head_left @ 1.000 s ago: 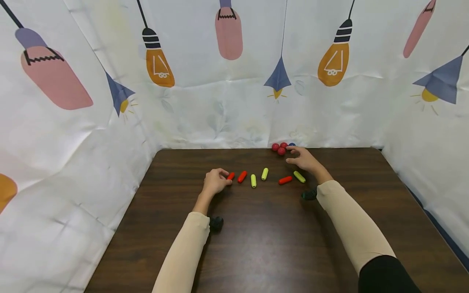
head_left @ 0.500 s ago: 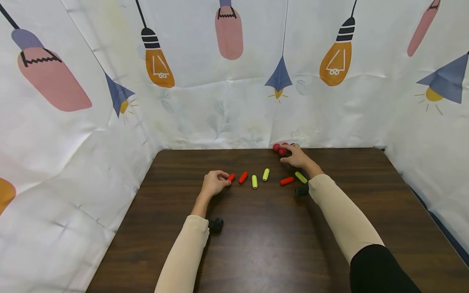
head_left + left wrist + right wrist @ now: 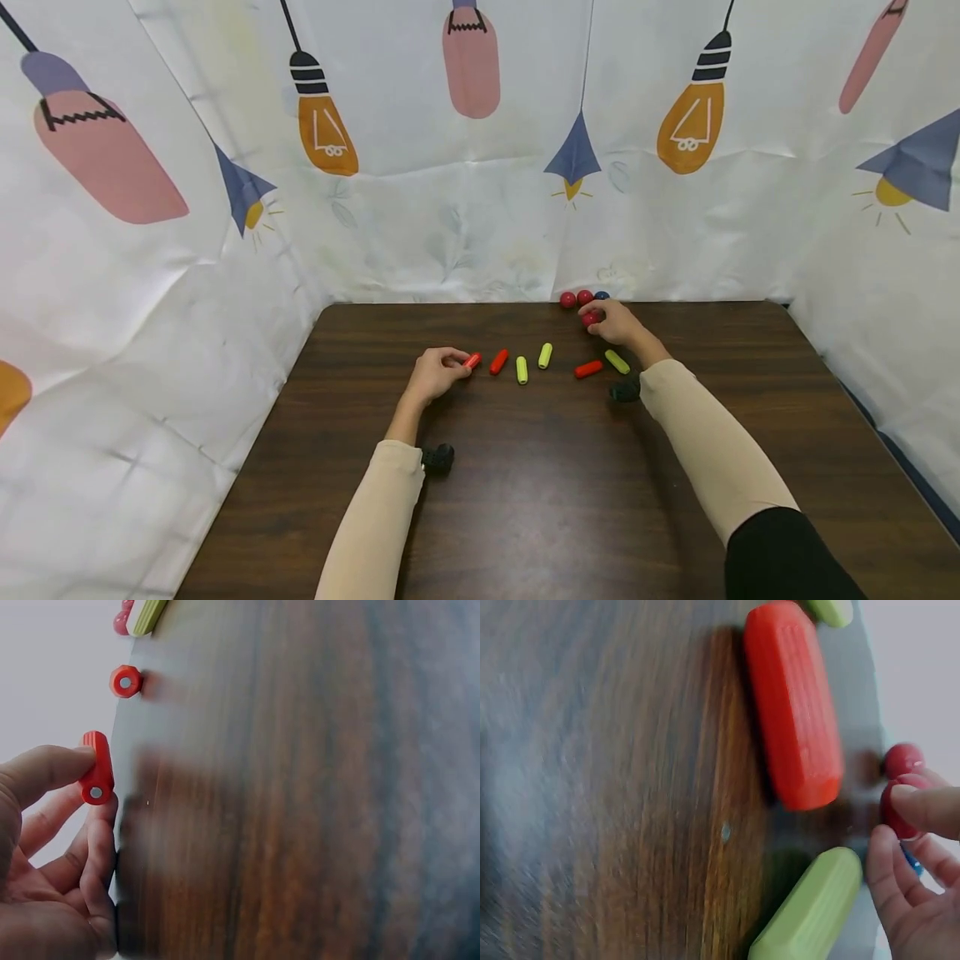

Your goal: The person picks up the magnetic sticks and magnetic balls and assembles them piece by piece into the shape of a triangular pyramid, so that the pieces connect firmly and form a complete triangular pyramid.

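Observation:
At the left end of a loose row, my left hand (image 3: 433, 375) pinches a short red rod (image 3: 472, 361) between thumb and finger. In the left wrist view a silvery disc shows in that rod's end (image 3: 97, 780). My right hand (image 3: 624, 325) is near the table's far edge. Its thumb and fingers pinch a small red ball (image 3: 901, 808), just in front of two more red balls (image 3: 568, 300) and a blue ball (image 3: 602, 295). Below the right wrist lie a red rod (image 3: 588, 368) and a yellow-green rod (image 3: 617, 361).
Between the hands lie another red rod (image 3: 498, 362) and two yellow-green rods (image 3: 522, 370). The dark wooden table (image 3: 525, 483) reaches toward the person. White cloth (image 3: 465, 217) printed with lamps hangs behind the far edge and at both sides.
My right hand has moved left to the balls, then drawn a red one slightly right and nearer to me, away from the others. The left hand still holds its red rod, nearly unmoved.

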Tool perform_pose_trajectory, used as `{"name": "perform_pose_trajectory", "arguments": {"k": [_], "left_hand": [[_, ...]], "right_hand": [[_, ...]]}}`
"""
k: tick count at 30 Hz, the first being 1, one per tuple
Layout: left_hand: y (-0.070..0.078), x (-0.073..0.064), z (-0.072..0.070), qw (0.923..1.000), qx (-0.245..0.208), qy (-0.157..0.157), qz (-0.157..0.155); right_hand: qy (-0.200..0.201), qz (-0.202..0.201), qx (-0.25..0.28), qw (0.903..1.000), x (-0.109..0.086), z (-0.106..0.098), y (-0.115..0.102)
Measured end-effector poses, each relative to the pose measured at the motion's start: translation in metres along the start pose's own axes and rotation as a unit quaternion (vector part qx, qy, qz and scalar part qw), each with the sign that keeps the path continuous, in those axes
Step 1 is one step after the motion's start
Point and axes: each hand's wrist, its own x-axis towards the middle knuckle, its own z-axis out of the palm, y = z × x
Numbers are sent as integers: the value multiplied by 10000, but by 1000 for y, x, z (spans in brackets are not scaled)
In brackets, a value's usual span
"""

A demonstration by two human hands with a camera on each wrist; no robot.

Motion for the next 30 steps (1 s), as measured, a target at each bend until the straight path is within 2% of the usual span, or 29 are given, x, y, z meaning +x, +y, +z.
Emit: {"name": "perform_pose_trajectory", "arguments": {"k": [7, 13, 22, 30], "left_hand": [[1, -3, 2, 9990, -72, -41, 429], [14, -13, 10, 9972, 37, -152, 725], [32, -37, 26, 9922, 115, -635, 1065], [39, -43, 49, 9842, 609, -969, 1354]], "right_hand": [[144, -647, 740, 9951, -23, 0, -3], [69, -1170, 1207, 9858, -54, 15, -15], [-469, -1283, 1871, 9728, -82, 53, -32], [-775, -1010, 2226, 9666, -97, 81, -36]]}}
